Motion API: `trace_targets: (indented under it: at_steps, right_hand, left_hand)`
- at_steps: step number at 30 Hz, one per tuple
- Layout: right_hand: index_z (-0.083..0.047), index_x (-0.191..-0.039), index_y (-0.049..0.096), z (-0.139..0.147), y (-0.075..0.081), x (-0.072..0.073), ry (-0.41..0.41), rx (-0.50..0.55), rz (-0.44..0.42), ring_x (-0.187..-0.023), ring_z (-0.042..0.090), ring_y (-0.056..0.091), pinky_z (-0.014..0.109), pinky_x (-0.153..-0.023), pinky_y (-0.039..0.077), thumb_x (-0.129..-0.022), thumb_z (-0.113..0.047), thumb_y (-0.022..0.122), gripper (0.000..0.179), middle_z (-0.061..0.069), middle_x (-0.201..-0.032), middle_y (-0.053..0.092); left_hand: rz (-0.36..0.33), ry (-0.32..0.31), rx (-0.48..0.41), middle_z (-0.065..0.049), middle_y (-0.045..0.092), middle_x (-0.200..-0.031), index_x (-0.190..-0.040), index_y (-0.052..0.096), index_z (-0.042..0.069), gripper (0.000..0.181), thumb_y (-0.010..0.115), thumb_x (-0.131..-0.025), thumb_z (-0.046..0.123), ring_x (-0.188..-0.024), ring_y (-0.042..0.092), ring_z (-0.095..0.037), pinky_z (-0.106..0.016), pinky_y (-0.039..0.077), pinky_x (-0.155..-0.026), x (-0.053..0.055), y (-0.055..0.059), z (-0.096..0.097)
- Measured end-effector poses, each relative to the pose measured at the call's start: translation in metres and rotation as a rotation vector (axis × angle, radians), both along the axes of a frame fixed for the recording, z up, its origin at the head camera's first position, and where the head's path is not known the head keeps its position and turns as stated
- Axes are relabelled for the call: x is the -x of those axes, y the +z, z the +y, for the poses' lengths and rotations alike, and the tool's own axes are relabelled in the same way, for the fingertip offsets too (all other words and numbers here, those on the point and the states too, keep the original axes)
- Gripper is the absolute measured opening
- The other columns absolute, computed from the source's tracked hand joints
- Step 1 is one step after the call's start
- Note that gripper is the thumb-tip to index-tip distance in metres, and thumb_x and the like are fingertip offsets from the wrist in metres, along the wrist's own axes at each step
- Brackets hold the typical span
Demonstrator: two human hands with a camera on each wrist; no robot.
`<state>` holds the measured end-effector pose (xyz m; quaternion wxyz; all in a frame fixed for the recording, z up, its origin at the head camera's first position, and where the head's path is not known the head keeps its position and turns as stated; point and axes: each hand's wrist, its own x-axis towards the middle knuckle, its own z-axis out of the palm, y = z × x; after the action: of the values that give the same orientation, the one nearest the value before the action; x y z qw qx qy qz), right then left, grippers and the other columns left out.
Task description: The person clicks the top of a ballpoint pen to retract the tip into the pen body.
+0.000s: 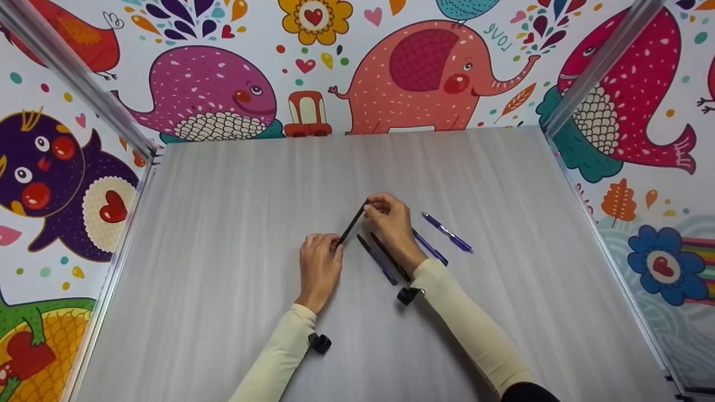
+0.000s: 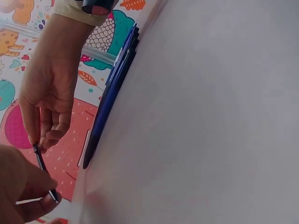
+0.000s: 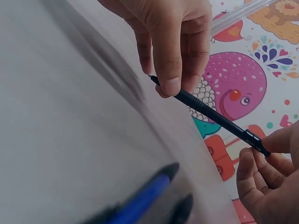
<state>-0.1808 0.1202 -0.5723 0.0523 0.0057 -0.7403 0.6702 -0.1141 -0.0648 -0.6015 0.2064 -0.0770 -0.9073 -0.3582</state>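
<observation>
A slim black pen (image 1: 353,224) is held slantwise between the two hands above the table. My left hand (image 1: 321,271) pinches its lower end, close to the pointed tip that shows in the right wrist view. At the other end, beside the clip, the thumb and fingers of my right hand (image 1: 391,223) pinch the pen (image 3: 215,114). Under and beside the right hand lie a dark blue pen (image 1: 377,260) and a black pen (image 1: 385,250). Farther right are a blue pen (image 1: 433,250), partly hidden by that hand, and another blue pen with a clip (image 1: 447,232).
The pens lie on a pale grey wood-grain table (image 1: 223,223). Walls printed with cartoon animals (image 1: 413,78) rise at its back and sides, with metal posts (image 1: 592,67) at the back corners. Each sleeve carries a small black wrist camera (image 1: 320,343).
</observation>
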Motion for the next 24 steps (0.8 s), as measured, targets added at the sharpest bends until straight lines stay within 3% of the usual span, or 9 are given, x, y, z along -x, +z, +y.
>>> trace_targets:
  at_steps: [1, 8, 10, 20, 24]
  right_hand:
    - [0.009, -0.124, 0.073, 0.004, 0.000, -0.001, -0.007, 0.006, 0.002, -0.090, 0.026, 0.076, 0.047, -0.083, 0.065, -0.102, -0.004, 0.077, 0.026, 0.012, -0.102, 0.079]
    - [0.007, -0.118, 0.075, 0.029, 0.001, -0.009, -0.049, -0.065, 0.082, -0.086, 0.023, 0.077, 0.037, -0.074, 0.066, -0.101, -0.001, 0.077, 0.020, 0.017, -0.099, 0.079]
    - [0.006, -0.118, 0.075, 0.034, 0.002, -0.012, -0.064, -0.057, 0.078, -0.087, 0.024, 0.077, 0.042, -0.076, 0.067, -0.101, -0.001, 0.077, 0.018, 0.017, -0.099, 0.079]
    - [0.007, -0.121, 0.074, 0.059, 0.002, -0.023, -0.101, -0.021, 0.068, -0.089, 0.032, 0.076, 0.028, -0.073, 0.063, -0.103, -0.002, 0.076, 0.021, 0.022, -0.103, 0.078]
    - [0.008, -0.122, 0.073, 0.068, 0.004, -0.027, -0.123, -0.004, 0.059, -0.087, 0.027, 0.076, 0.035, -0.077, 0.065, -0.103, -0.001, 0.076, 0.022, 0.021, -0.102, 0.078]
  left_hand:
    - [0.000, -0.010, -0.002, -0.011, 0.079, -0.099, -0.103, 0.080, 0.002, 0.014, 0.087, -0.092, 0.002, -0.104, 0.066, -0.032, -0.055, 0.052, -0.099, 0.001, 0.000, 0.003]
    - [-0.014, -0.057, -0.014, -0.010, 0.079, -0.098, -0.102, 0.080, 0.003, 0.012, 0.086, -0.092, 0.001, -0.103, 0.066, -0.030, -0.054, 0.052, -0.099, 0.003, 0.003, 0.021]
    - [-0.012, -0.070, -0.020, -0.009, 0.079, -0.098, -0.102, 0.080, 0.004, 0.012, 0.086, -0.092, 0.001, -0.103, 0.066, -0.030, -0.053, 0.052, -0.099, 0.004, 0.004, 0.026]
    - [-0.010, -0.132, -0.043, -0.010, 0.080, -0.101, -0.103, 0.080, 0.002, 0.011, 0.084, -0.092, 0.000, -0.102, 0.067, -0.028, -0.049, 0.054, -0.095, 0.008, 0.006, 0.044]
    - [0.006, -0.167, -0.070, -0.012, 0.080, -0.102, -0.107, 0.080, 0.001, 0.016, 0.084, -0.091, -0.001, -0.102, 0.067, -0.030, -0.049, 0.056, -0.093, 0.009, 0.008, 0.052]
